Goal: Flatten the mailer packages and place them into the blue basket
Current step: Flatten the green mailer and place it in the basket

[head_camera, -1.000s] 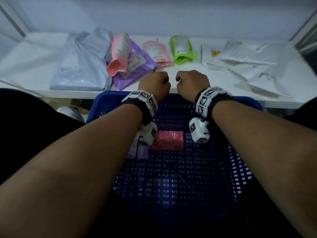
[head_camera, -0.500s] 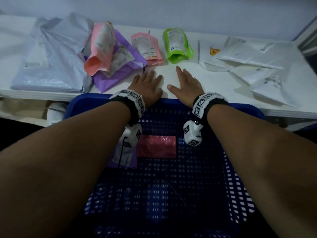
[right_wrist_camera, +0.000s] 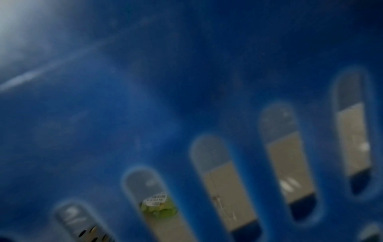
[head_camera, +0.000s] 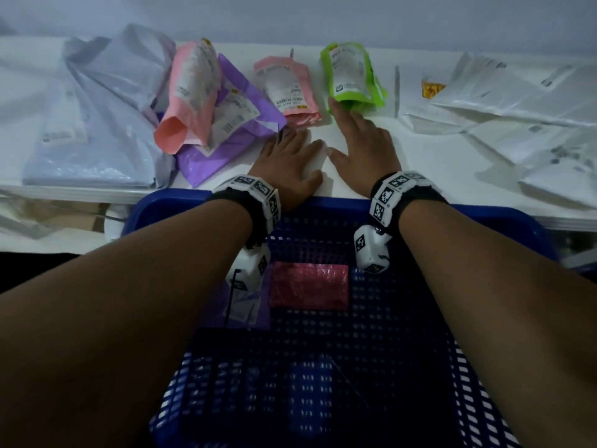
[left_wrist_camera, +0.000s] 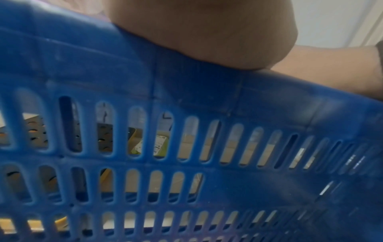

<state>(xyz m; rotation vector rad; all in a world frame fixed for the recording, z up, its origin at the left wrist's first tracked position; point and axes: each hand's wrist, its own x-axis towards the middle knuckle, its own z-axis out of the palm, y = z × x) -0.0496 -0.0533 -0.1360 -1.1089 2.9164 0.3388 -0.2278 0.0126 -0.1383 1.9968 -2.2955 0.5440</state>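
White tabletop (head_camera: 329,137) holds scattered mailers, with a blue basket (head_camera: 504,227) at its near edge. Both hands lie flat, fingers straight, gripping nothing: left hand (head_camera: 290,163) beside a purple mailer (head_camera: 226,147), right hand (head_camera: 365,147) fingertips touching a green mailer (head_camera: 352,76). A flattened red mailer (head_camera: 308,287) lies inside the basket.

White counter (head_camera: 339,137) running left to right under dim light. Plain pale wall (head_camera: 290,17) at the far side.
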